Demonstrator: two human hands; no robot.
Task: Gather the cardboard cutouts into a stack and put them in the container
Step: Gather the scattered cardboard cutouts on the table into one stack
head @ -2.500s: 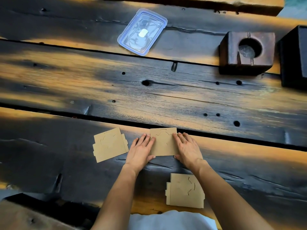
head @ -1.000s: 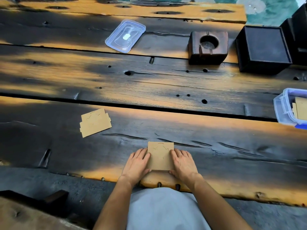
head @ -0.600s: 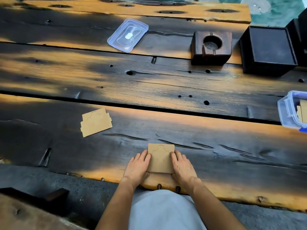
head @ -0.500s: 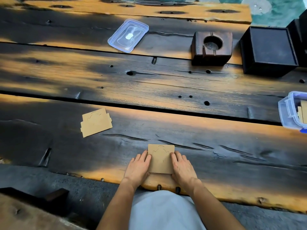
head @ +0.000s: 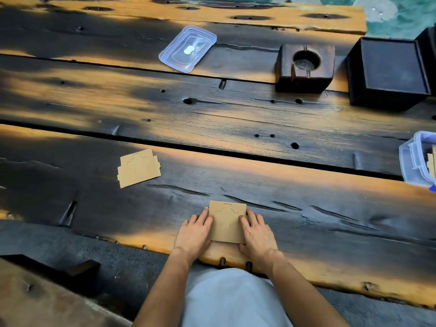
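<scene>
Head view: the cardboard cutout stack [head: 227, 224] lies flat at the counter's [head: 318, 208] near edge. The left grip [head: 194, 234] and right grip [head: 257, 232] press its sides with straight fingers, clamped on nothing. The sheets are thin, light and stiff, probably sliding on each other, so pinch opposite edges together. A loose cutout [head: 138, 167] lies leftward, and the plastic container [head: 415, 159] sits at the right edge.

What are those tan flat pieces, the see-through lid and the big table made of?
The tan pieces look like thin brown cardboard, matte, with cut notches and slits. The lid seems clear plastic with a bluish rim, glossy where light catches it. The table is heavy wood planks, dark-stained or charred, with grain, cracks and holes.
</scene>
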